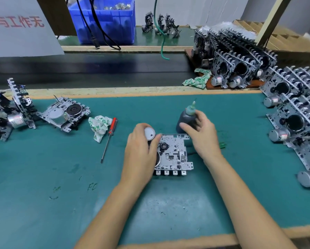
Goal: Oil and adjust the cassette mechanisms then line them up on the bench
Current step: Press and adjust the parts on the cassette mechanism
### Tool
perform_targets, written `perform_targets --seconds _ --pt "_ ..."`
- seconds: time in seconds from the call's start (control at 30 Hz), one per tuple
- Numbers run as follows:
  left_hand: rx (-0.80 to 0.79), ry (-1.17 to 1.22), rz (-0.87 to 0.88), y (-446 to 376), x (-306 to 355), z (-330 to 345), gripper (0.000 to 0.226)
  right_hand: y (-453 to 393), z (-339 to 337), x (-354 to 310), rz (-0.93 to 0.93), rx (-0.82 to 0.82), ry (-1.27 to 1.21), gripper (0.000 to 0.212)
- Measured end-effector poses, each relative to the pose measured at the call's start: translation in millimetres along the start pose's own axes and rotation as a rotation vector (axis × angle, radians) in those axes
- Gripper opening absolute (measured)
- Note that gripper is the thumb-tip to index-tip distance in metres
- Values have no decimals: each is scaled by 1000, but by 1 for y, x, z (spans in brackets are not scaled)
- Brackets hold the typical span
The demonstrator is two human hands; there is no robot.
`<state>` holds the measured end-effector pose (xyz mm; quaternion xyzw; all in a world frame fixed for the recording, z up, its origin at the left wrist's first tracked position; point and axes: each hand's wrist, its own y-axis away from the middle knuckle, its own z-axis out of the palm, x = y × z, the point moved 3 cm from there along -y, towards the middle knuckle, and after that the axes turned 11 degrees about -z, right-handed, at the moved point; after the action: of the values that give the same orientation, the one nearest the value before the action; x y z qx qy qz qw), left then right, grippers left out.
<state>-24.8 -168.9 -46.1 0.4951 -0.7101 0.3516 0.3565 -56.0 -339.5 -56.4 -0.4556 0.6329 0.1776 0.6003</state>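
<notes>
Mechanism in hand: the cassette mechanism (174,155) lies flat on the green mat (60,177) at centre frame, plate side up and tab row towards you, so its gears and pivots are open from above for oiling.

Left hand: your left hand (141,151) curls over the mechanism's left edge, fingers wrapped round its silver motor can (150,133). That hold pins the frame, which keeps it from sliding while the other hand works.

Right hand: your right hand (200,133) sits just above and right of the mechanism, fingers loosely bent round the dark oil bottle (186,119). The bottle stands upright with its nozzle pointing up. Motion blur makes it hard to say whether you are gripping it firmly or only touching it; it looks like a light hold.

Step judged: oil has likely not been applied here yet, since the nozzle is not aimed at the plate.

Screwdriver: the red-handled screwdriver (109,139) lies left of centre, tip towards you, within reach for the adjusting.

Rag: a crumpled green-printed rag (99,127) touches the screwdriver's handle, handy for wiping.

Left-side units: one mechanism (64,114) lies tilted at centre left beside a loose pile (6,112) at the left edge, probably waiting their turn.

Right-side rows: mechanisms (294,108) stand on edge in close ranks along the right edge, and more (236,62) on a board at upper right; this may be the line-up your unit joins.
</notes>
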Motion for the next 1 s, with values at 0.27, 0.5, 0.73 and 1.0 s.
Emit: perform_targets --seconds 0.27,0.5,0.73,1.0 --pt "-327 240 -208 -11 -15 -18 23 26 -25 -56 -323 190 146 29" --pt "-376 251 -97 -15 -26 -32 29 56 14 -55 -315 -883 890 124" --pt "-305 182 55 -7 -28 -30 35 45 19 -63 -301 -1002 982 115" --pt "-342 241 61 -3 -28 -33 28 44 16 -70 -493 -977 1057 83"
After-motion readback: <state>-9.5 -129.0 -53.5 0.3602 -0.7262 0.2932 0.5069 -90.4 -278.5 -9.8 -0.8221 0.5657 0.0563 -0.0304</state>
